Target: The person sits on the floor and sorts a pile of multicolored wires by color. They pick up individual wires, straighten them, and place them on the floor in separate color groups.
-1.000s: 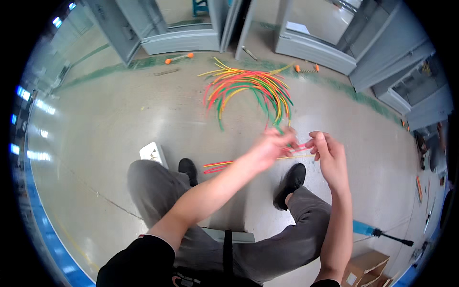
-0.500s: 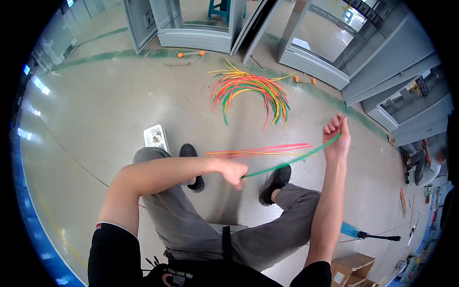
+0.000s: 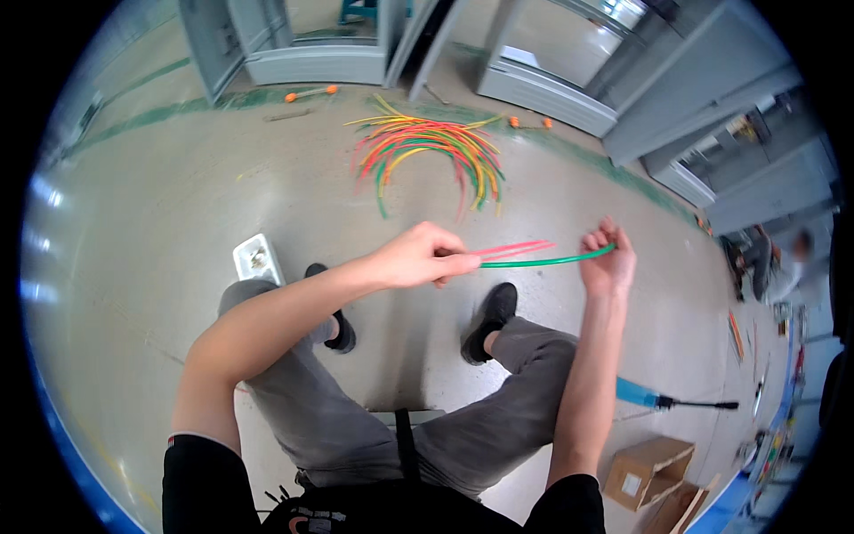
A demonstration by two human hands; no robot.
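A green wire (image 3: 543, 262) stretches between my two hands, nearly straight with a slight sag. My left hand (image 3: 429, 255) pinches its left part between thumb and fingers. At its other end my right hand (image 3: 610, 258) is closed on the wire, some fingers curled upward. Behind the green wire, red wires (image 3: 525, 246) lie on the floor, partly covered by my left hand. Farther out, a curved bundle of red, yellow and green wires (image 3: 436, 133) is spread on the floor.
Grey metal cabinets (image 3: 313, 67) stand along the far side. Short pieces with orange ends (image 3: 311, 93) lie before them. A white tray (image 3: 257, 262) with small parts sits beside my left knee. At right are a cardboard box (image 3: 642, 472), a blue object with a black rod (image 3: 639, 392) and another person (image 3: 781, 267).
My left hand has moved forward, bringing the green wire nearly level and closer to the red wires. My right hand still holds its other end. The whole view has shifted somewhat.
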